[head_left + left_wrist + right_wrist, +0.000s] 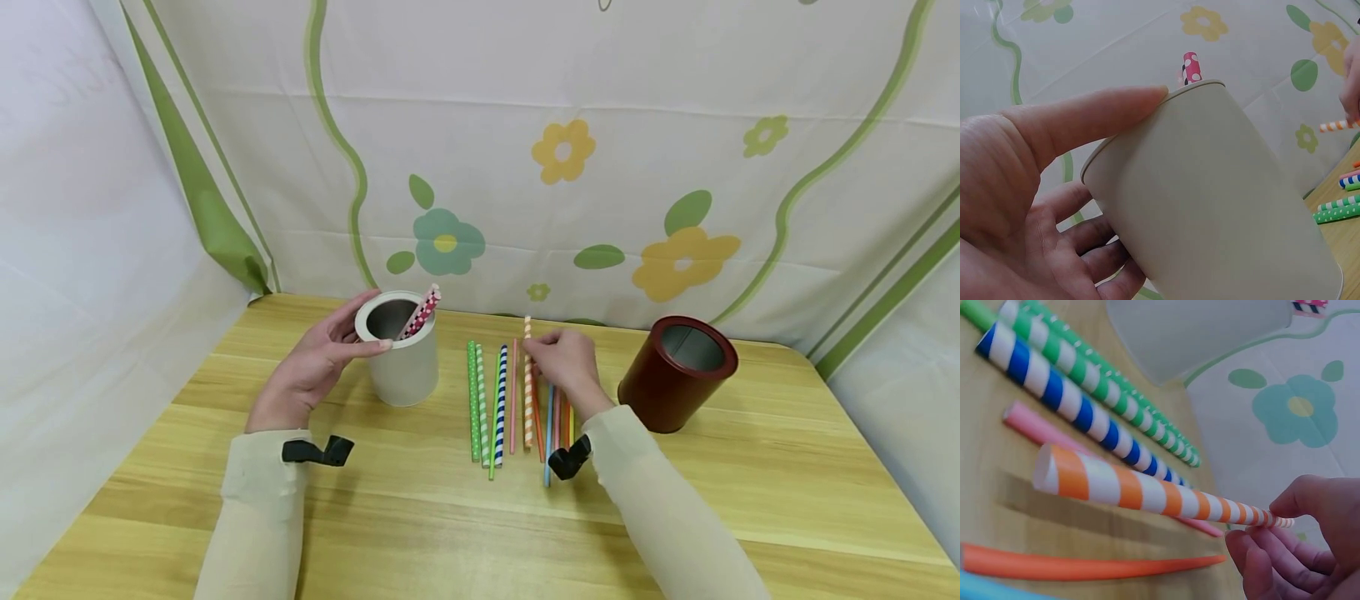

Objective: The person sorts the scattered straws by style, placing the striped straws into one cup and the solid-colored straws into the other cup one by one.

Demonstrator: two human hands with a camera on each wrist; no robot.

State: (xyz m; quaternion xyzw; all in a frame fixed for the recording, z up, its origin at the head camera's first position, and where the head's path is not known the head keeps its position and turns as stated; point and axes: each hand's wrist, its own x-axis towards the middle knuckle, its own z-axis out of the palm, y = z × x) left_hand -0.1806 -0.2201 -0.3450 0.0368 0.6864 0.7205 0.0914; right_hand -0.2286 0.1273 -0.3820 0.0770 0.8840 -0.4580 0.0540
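My left hand (318, 354) grips a white canister (407, 367) at its rim, thumb along the front edge and fingers around the far side. Pink patterned straws (423, 312), one dotted, lean inside it and stick out over the rim. Between thumb and fingers, my right hand (566, 362) pinches an orange-and-white striped straw (528, 400) near its far end. In the right wrist view, that striped straw (1147, 494) hangs over the table with its shadow beneath. A pink straw (513, 408) lies to its left and an orange straw (537, 425) to its right.
Left of the pink straw lie a blue striped straw (501, 408), a green dotted straw (473, 408) and other green ones. A light blue straw (548, 442) and several more are partly under my right wrist. A dark red canister (667, 383) stands at right, before a flowered curtain (487, 150).
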